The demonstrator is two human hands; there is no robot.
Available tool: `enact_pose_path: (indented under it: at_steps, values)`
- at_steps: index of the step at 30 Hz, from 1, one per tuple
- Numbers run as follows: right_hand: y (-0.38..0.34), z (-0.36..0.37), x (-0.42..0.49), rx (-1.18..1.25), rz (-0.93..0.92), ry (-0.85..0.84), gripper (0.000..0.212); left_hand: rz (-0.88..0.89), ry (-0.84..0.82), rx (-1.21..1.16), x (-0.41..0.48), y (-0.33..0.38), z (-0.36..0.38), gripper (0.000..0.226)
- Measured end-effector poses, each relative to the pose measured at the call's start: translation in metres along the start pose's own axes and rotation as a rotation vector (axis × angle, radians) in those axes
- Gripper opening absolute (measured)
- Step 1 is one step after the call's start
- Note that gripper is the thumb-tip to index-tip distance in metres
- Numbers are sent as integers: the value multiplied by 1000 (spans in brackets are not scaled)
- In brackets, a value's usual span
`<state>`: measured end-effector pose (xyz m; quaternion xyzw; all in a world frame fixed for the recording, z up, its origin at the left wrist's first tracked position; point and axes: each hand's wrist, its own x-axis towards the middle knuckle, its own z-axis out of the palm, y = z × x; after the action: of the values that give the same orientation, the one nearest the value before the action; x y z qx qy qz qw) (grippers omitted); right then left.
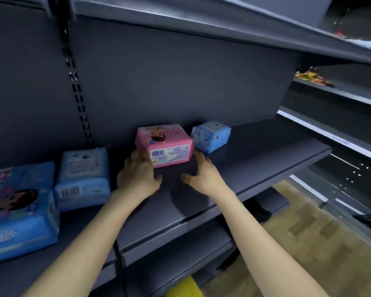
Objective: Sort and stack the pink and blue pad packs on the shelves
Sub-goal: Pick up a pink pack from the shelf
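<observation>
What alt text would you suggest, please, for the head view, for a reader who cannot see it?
A left hand and right hand flank a pink pad pack on a grey shelf, fingers against its ends. A small blue pack sits beyond it; more blue packs lie left.

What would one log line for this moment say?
pink pack: on shelf, between both hands | left hand: touches its left side | right hand: at its right side
</observation>
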<state>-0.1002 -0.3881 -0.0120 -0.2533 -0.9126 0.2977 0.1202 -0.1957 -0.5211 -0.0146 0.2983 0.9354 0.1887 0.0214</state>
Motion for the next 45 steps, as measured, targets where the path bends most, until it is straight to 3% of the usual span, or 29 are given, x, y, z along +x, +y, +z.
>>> enact_pose_path:
  at_steps: [8, 13, 16, 21, 29, 33, 37, 39, 42, 45]
  values:
    - [20, -3, 41, 175, -33, -22, 70, -140, 56, -58, 20, 4, 14, 95]
    - [24, 2, 68, 419, 86, -33, 80, -174, 72, -264, 32, -1, 18, 72]
    - [23, 1, 76, 526, 133, -102, 61, -168, 55, -392, 35, -2, 22, 60]
    - [16, 3, 79, 657, 146, -153, 34, -131, 54, -585, 37, 4, 23, 60]
    - [0, 17, 65, 933, 320, -124, 41, -151, 297, -859, 43, 11, 16, 74]
    - [-14, 33, 45, 1061, 313, -145, 46, -136, 495, -902, 46, 24, -1, 75]
    - [-25, 32, 28, 998, 255, -256, 66, -164, 708, -844, 44, 27, -11, 59]
    - [-27, 24, 21, 864, 217, -334, 53, -145, 782, -821, 42, 24, -14, 54]
    - [-24, 0, 16, 409, 152, -466, 26, -88, 787, -720, 35, 20, -23, 56]
    - [-16, -18, 23, 175, 59, -322, 19, 35, 677, -590, 25, 18, -37, 72]
